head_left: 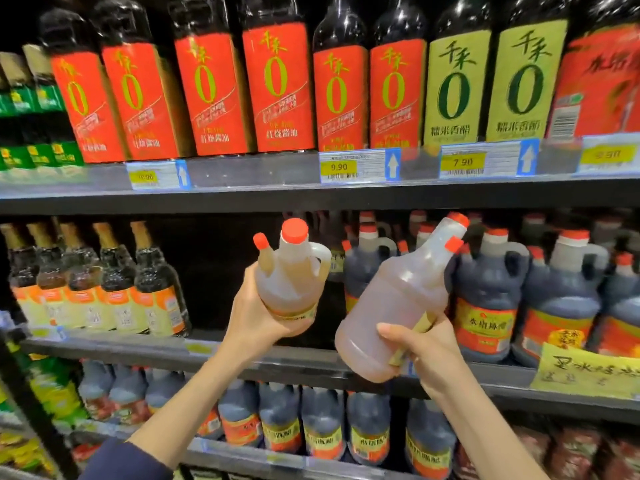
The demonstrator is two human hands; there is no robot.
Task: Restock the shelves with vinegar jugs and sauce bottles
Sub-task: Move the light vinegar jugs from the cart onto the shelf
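Observation:
I hold two pale amber vinegar jugs with red caps in front of the middle shelf [277,356]. My left hand [258,315] grips the base of the left jug [289,271], which stands nearly upright with its handle to the right. My right hand [420,348] grips the lower side of the right jug [394,303], which tilts up to the right, cap toward the dark jugs. Both jugs hang in front of a dark gap in the middle shelf between the slim bottles and the dark jugs.
Dark vinegar jugs [485,296] fill the middle shelf's right side, slim gold-capped bottles [104,282] its left. Tall red-labelled sauce bottles [207,91] and green-labelled ones [457,88] line the top shelf. More dark jugs [322,424] stand below. A yellow handwritten sign [585,372] hangs at the right.

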